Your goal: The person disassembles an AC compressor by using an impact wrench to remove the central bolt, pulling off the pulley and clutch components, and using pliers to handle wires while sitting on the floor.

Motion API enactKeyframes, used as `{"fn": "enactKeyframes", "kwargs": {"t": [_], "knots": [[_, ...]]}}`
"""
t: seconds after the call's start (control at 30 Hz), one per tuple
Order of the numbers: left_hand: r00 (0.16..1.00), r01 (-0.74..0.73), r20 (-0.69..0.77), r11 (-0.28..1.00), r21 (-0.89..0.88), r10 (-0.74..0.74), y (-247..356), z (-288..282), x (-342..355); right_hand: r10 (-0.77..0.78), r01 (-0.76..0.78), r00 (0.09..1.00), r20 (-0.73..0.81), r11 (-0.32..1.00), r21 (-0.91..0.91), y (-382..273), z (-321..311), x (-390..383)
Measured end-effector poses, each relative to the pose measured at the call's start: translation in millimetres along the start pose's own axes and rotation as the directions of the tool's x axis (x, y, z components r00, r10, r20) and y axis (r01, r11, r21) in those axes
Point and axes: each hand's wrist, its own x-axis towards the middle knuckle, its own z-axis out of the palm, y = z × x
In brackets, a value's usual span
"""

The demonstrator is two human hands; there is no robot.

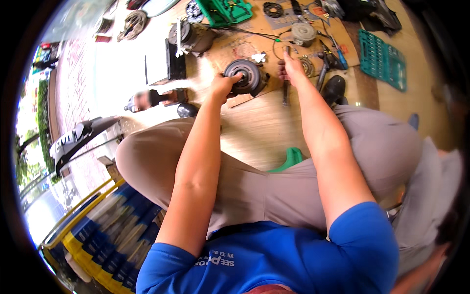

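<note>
My left hand grips a round, dark metal pulley by its near left side, the thumb resting over its centre. The pulley is tilted with its ringed face toward me, above the front edge of a cardboard sheet. To its right, my right hand is closed around a slim dark bar-shaped tool, which stands out above and below the fist. The tool's exact kind is not clear. Just right of this hand lies a ring-shaped metal part, partly covered by the hand.
A motor-like cylinder stands at the far left, near an open green case. A round grey part, a blue-handled screwdriver and a hammer lie on the right. Beyond them is a teal tool case.
</note>
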Motion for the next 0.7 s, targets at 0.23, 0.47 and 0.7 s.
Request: {"fn": "enactKeyframes", "kwargs": {"t": [0.23, 0.47, 0.7], "knots": [[0.994, 0.099, 0.040, 0.994, 0.053, -0.101, 22.3, 12.5, -26.0, -0.176, -0.114, 0.943, -0.282, 0.623, -0.774, 75.1, -30.5, -8.6], [0.995, -0.100, 0.016, 0.995, 0.020, 0.099, 17.1, 18.3, -13.5, -0.167, -0.114, 0.944, -0.286, 0.647, -0.754, 103.9, -34.3, 12.6], [0.999, 0.006, 0.034, 0.998, 0.055, -0.008, 24.1, 18.8, -18.6, -0.054, -0.138, 0.961, -0.272, 0.758, -0.637, 84.2, -35.8, 14.8]]}}
